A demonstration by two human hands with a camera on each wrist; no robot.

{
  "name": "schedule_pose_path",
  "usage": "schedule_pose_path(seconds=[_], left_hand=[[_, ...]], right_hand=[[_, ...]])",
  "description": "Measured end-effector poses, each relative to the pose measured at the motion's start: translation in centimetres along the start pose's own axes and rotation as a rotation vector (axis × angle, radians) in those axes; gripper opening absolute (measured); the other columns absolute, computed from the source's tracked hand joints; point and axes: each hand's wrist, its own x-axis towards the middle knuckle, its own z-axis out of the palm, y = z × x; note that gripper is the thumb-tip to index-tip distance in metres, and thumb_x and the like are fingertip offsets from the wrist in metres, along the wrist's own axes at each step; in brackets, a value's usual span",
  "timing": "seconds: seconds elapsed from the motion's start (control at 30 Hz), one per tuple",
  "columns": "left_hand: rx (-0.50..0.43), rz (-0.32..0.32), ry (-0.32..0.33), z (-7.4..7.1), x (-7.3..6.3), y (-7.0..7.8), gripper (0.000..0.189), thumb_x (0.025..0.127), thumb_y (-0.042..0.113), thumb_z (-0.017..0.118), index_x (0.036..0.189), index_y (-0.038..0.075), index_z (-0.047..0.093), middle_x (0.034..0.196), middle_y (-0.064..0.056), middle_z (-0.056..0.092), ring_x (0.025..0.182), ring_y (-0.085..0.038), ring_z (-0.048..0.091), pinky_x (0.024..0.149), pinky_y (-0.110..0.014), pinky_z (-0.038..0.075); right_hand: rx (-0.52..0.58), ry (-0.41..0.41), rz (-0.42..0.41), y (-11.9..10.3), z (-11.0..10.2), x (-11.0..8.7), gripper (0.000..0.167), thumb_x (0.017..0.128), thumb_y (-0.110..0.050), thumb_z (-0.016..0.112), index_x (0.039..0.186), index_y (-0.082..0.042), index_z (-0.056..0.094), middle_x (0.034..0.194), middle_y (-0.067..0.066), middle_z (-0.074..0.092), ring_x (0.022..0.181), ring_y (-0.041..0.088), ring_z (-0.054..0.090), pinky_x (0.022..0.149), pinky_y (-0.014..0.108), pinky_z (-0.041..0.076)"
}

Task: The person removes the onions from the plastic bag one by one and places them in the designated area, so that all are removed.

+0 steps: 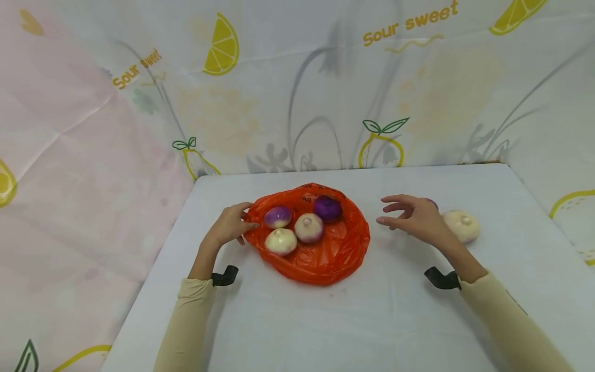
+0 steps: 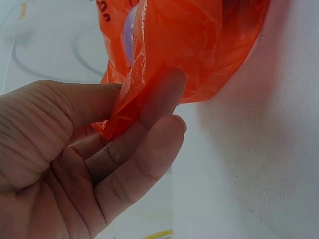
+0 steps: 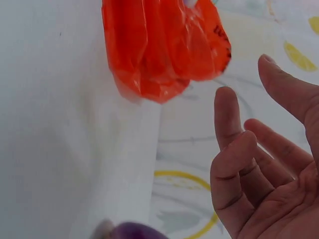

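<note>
An orange-red plastic bag (image 1: 334,256) lies spread open at the middle of the table, its rim rolled out into a wide ring. Inside sit several round, turnip-like vegetables: a purple-and-white one (image 1: 278,217), a white one (image 1: 281,242), a white one with a purple tinge (image 1: 309,228) and a dark purple one (image 1: 327,208). My left hand (image 1: 231,223) pinches the bag's left edge between thumb and fingers; the plastic (image 2: 132,107) passes between them. To the right of the bag, my right hand (image 1: 415,219) hovers with spread, slightly bent fingers (image 3: 228,112) holding nothing.
Beyond my right hand a white turnip-like vegetable (image 1: 462,226) rests on the white table (image 1: 297,325), and a purple one (image 1: 433,203) is mostly hidden behind the hand. A lemon-printed cloth (image 1: 297,93) hangs along the table's back and sides.
</note>
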Motion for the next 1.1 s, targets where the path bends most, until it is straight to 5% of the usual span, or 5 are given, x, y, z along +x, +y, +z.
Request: schedule_pose_path(seconds=[0.17,0.37,0.7,1.1], left_hand=[[-0.002,0.001,-0.002,0.0,-0.1,0.2,0.056,0.092,0.007,0.068,0.142,-0.001,0.045,0.114,-0.031,0.061,0.056,-0.031,0.067,0.051,-0.043,0.058],[0.002,0.006,-0.006,-0.1,-0.1,0.4,0.056,0.092,0.007,0.068,0.142,-0.002,0.045,0.116,-0.032,0.061,0.057,-0.032,0.067,0.051,-0.044,0.058],[0.004,-0.011,-0.007,0.1,0.2,0.1,0.056,0.092,0.009,0.069,0.142,0.0,0.045,0.117,-0.031,0.061,0.056,-0.025,0.067,0.05,-0.042,0.058],[0.005,-0.009,-0.007,0.1,0.1,0.2,0.055,0.092,0.008,0.068,0.142,0.0,0.046,0.116,-0.031,0.061,0.057,-0.026,0.067,0.049,-0.038,0.058]], right_hand=[[0.073,-0.012,-0.033,-0.3,2.3,1.0,0.061,0.081,-0.046,0.079,0.131,-0.014,0.06,0.119,0.015,0.068,0.08,0.02,0.071,0.07,0.044,0.058],[0.065,-0.031,-0.022,-1.6,4.8,1.9,0.065,0.077,-0.05,0.081,0.129,-0.015,0.063,0.114,0.009,0.07,0.085,0.021,0.069,0.067,0.034,0.058],[0.052,-0.036,-0.054,-4.1,7.4,2.3,0.058,0.078,-0.039,0.084,0.125,-0.011,0.065,0.11,0.009,0.07,0.091,0.024,0.068,0.076,0.035,0.06],[0.01,-0.004,-0.109,-4.5,10.4,3.4,0.055,0.076,-0.036,0.086,0.118,-0.005,0.067,0.105,0.01,0.072,0.103,0.026,0.065,0.09,0.043,0.054]])
